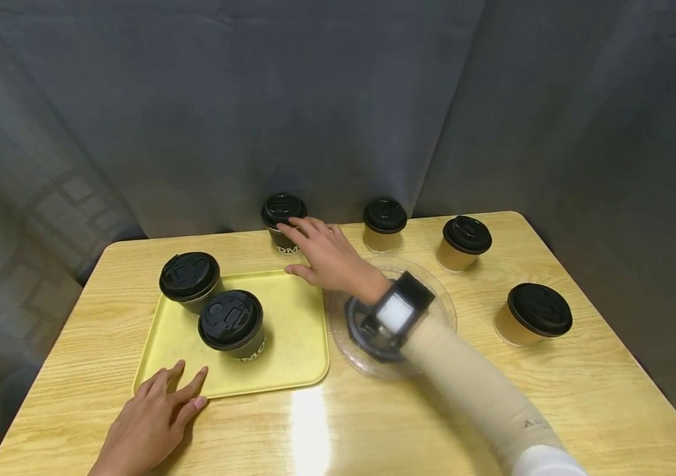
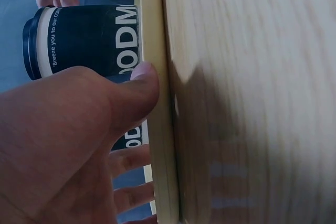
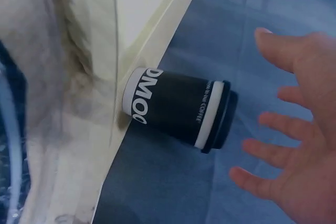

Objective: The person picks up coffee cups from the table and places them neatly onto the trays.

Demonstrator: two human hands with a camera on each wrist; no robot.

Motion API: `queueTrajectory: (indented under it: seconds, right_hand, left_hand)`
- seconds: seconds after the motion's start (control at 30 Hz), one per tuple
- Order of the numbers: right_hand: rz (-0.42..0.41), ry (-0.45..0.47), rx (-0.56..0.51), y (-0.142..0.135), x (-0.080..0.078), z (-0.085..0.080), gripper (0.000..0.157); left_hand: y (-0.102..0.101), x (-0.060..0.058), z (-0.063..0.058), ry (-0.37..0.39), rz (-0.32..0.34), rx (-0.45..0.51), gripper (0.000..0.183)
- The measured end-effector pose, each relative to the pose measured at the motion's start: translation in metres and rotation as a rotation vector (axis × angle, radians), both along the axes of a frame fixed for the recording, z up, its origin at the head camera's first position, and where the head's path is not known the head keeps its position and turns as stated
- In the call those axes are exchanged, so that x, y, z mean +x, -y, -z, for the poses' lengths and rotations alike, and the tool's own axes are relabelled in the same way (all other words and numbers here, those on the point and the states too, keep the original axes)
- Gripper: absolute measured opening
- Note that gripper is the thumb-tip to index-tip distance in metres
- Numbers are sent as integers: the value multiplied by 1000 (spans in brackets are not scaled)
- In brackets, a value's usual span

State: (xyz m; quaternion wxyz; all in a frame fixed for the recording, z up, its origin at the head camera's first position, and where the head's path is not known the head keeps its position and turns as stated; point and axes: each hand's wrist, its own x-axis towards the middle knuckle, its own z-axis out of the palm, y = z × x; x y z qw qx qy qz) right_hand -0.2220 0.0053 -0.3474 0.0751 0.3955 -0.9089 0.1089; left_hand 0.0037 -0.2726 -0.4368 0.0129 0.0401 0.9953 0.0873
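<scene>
My right hand (image 1: 335,258) reaches toward a black paper coffee cup (image 1: 283,211) with a black lid at the table's back edge. In the right wrist view its spread fingers (image 3: 270,153) stand apart from that cup's lid (image 3: 220,116). My left hand (image 1: 150,420) lies at the near left corner of a yellow tray (image 1: 290,357), fingers spread, with the thumb (image 2: 144,80) at the tray's rim in the left wrist view. Two more black-lidded dark cups stand upright on the tray, one nearer the middle (image 1: 232,324) and one at the back left (image 1: 190,277).
Right of the tray lies a round clear plastic dish (image 1: 442,297) with a dark centre, partly hidden under my right forearm. Three tan cups with black lids stand to the right: one at the back (image 1: 384,221), one beyond it (image 1: 464,241), one nearer (image 1: 534,314). A grey curtain (image 1: 243,112) hangs behind.
</scene>
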Motion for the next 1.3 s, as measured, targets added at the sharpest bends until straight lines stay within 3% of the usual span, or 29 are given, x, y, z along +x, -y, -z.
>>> queueTrajectory:
  seconds: [0.3, 0.57, 0.93, 1.3]
  right_hand:
    - [104, 59, -3, 28, -35, 4, 80]
    - [189, 81, 18, 39, -57, 11, 79]
    - [210, 99, 31, 45, -69, 22, 73]
    - [208, 127, -43, 53, -70, 20, 67]
  left_hand:
    - [-1, 1, 1, 6, -4, 9, 43]
    - [-4, 2, 1, -11, 2, 19, 43]
    - [-4, 3, 1, -15, -2, 10, 42]
    - [-2, 2, 0, -31, -3, 9, 42]
